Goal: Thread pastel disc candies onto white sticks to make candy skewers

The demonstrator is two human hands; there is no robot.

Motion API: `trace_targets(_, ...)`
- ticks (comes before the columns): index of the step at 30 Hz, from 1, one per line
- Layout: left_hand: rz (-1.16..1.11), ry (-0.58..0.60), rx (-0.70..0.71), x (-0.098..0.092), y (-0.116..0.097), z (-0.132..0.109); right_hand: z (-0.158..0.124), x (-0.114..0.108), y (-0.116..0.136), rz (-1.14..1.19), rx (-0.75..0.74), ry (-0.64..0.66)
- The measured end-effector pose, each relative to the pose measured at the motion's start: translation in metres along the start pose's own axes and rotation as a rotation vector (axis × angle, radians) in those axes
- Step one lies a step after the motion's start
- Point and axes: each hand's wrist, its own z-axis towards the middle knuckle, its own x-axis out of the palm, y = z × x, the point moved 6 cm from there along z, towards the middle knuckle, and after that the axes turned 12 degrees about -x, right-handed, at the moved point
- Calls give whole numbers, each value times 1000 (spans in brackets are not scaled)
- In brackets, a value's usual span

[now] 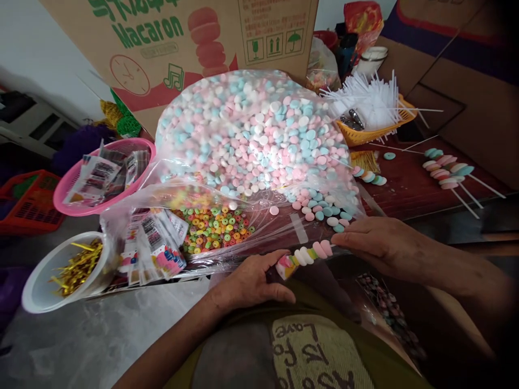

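A candy skewer (306,256) lies slantwise before me, with pink and white candies and yellow-green rings in a row. Its left end sits in a printed pink-and-yellow wrapper (283,268). My left hand (253,278) is at that end, index finger against the wrapper and thumb spread apart from it. At the other end, my right hand (379,246) has its fingers pressed together on the skewer's stick. Just beyond are loose pastel candies (322,208) and colourful ring candies (217,229). Printed wrappers (160,246) lie fanned out on the left.
A large clear bag of pastel candies (251,135) fills the table's middle, before a cardboard box (162,59). Left are a pink basket (60,197) and a white bowl (34,289) of gold ties. Right are an orange basket (367,135) of white sticks and several finished skewers (448,167).
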Motion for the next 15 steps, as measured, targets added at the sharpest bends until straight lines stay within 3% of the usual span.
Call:
trace_targets(4,24,-10,-131,8,5,4,15,12,21,103,-160,115)
trace_targets(9,56,-43,-124,10,-8,19,43,27,31,64,-198,178)
trace_targets(12,36,-1,-79,-5,-19,24,54,25,32,39,-246,150)
trace_targets(15,-130,129,-91,-31,-16,18,53,13,26,-7,-251,72)
